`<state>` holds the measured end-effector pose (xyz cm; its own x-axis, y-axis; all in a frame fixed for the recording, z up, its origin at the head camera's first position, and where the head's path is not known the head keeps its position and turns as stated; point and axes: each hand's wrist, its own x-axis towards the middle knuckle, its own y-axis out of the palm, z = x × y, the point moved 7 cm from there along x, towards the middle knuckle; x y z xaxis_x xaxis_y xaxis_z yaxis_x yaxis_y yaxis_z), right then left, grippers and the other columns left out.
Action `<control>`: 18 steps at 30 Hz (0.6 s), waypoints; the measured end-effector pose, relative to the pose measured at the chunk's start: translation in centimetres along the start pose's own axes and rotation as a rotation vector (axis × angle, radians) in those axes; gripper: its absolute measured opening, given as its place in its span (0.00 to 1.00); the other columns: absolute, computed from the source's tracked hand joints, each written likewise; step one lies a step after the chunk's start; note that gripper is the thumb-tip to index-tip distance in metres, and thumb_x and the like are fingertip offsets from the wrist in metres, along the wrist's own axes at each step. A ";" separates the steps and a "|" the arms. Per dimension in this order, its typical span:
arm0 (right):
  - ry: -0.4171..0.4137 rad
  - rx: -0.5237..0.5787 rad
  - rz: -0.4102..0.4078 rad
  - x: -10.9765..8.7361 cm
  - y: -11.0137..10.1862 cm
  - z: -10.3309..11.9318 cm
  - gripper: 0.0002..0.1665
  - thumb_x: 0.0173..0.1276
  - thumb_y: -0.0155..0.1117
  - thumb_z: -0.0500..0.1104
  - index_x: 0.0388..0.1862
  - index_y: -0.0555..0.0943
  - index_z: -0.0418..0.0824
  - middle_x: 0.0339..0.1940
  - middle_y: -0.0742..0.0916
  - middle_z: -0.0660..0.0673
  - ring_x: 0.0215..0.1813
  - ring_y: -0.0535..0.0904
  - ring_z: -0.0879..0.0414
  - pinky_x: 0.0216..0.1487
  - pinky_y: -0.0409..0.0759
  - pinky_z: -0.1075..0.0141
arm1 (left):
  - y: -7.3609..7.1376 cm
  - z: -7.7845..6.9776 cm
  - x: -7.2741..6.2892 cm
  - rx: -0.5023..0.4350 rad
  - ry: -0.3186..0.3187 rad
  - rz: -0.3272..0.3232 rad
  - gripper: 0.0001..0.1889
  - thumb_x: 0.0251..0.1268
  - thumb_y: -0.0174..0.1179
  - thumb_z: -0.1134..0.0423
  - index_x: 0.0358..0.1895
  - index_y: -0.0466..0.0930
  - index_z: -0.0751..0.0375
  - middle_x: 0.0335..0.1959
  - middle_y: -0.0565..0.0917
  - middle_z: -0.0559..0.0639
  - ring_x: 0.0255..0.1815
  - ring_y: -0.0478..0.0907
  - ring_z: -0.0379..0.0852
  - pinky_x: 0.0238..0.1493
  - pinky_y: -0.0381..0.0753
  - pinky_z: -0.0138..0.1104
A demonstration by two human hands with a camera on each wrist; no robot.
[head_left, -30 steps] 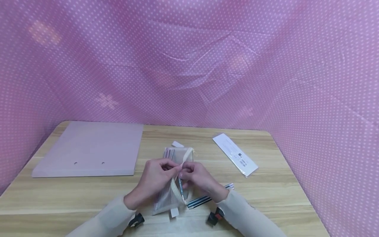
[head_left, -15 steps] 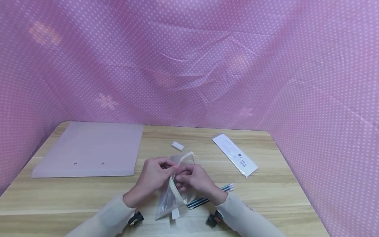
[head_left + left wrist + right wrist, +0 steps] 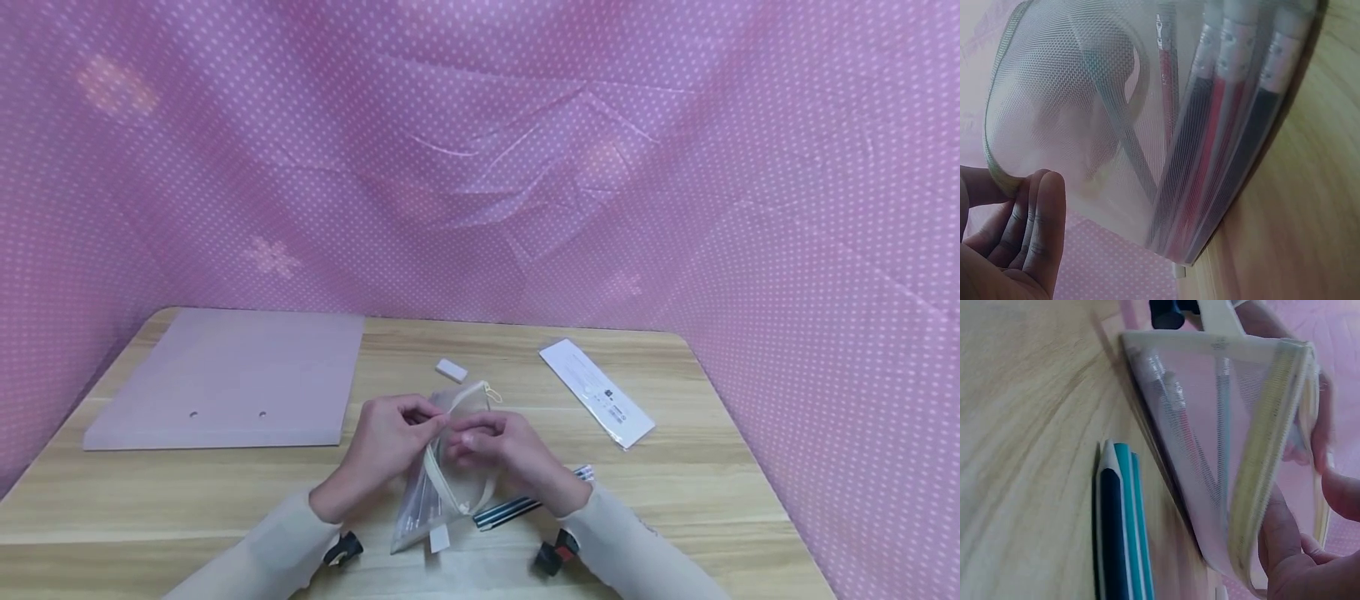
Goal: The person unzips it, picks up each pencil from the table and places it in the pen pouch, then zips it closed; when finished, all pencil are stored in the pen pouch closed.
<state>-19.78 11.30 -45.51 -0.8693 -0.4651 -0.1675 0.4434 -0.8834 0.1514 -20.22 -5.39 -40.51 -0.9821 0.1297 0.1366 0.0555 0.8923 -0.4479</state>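
A see-through mesh zip pouch (image 3: 420, 508) stands tilted on the table, its mouth apart. Several pencils (image 3: 1210, 125) lie inside it, with dark or red barrels and white erasers. A bluish pencil (image 3: 1222, 425) leans apart from them inside the mesh. My left hand (image 3: 393, 437) pinches the zip edge between thumb and fingers. At the mouth is my right hand (image 3: 498, 442), its fingers loosely bent and partly inside; its thumb (image 3: 1342, 495) is apart from the fingers, and no pencil shows between them. Several more pencils (image 3: 506, 510) lie on the table below the right wrist.
Behind the pouch lies a small white block (image 3: 452, 370). A white packet with printing (image 3: 596, 392) is at the right, and a large pale board (image 3: 232, 375) with two holes at the left. Polka-dot pink cloth (image 3: 480, 167) surrounds the wooden table (image 3: 697, 500).
A pencil at the right fingers has gone down into the pouch. The pouch has tilted and shifted toward me, baring the white block. Lately the right fingers have loosened.
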 end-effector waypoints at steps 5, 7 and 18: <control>-0.001 0.061 0.023 -0.4 -0.4 0.6 0.29 0.70 0.61 0.36 0.65 0.70 0.21 0.49 0.90 0.39 0.50 0.89 0.55 0.56 0.86 0.60 | -0.2 0.1 0.0 -0.001 -0.012 -0.002 0.02 0.59 0.73 0.61 0.30 0.89 0.51 0.26 0.89 0.45 0.23 0.78 0.40 0.25 0.77 0.28; -0.006 0.086 0.033 -0.6 -0.6 0.8 0.30 0.71 0.59 0.36 0.66 0.68 0.19 0.48 0.91 0.43 0.51 0.88 0.55 0.57 0.86 0.61 | -0.2 0.1 0.0 -0.002 -0.016 -0.001 0.02 0.58 0.73 0.61 0.30 0.89 0.52 0.26 0.89 0.46 0.24 0.78 0.40 0.25 0.77 0.28; -0.016 0.094 0.009 -2.0 -3.1 1.3 0.33 0.74 0.57 0.38 0.69 0.63 0.18 0.52 0.90 0.38 0.54 0.88 0.54 0.59 0.85 0.57 | -0.2 0.0 0.0 -0.007 -0.026 -0.010 0.03 0.58 0.73 0.60 0.29 0.89 0.52 0.26 0.89 0.46 0.25 0.79 0.40 0.27 0.78 0.28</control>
<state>-19.71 15.07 -44.42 -0.8690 -0.4716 -0.1497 0.4297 -0.8693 0.2442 -20.19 -5.60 -40.42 -0.9869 0.1097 0.1180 0.0470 0.8967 -0.4401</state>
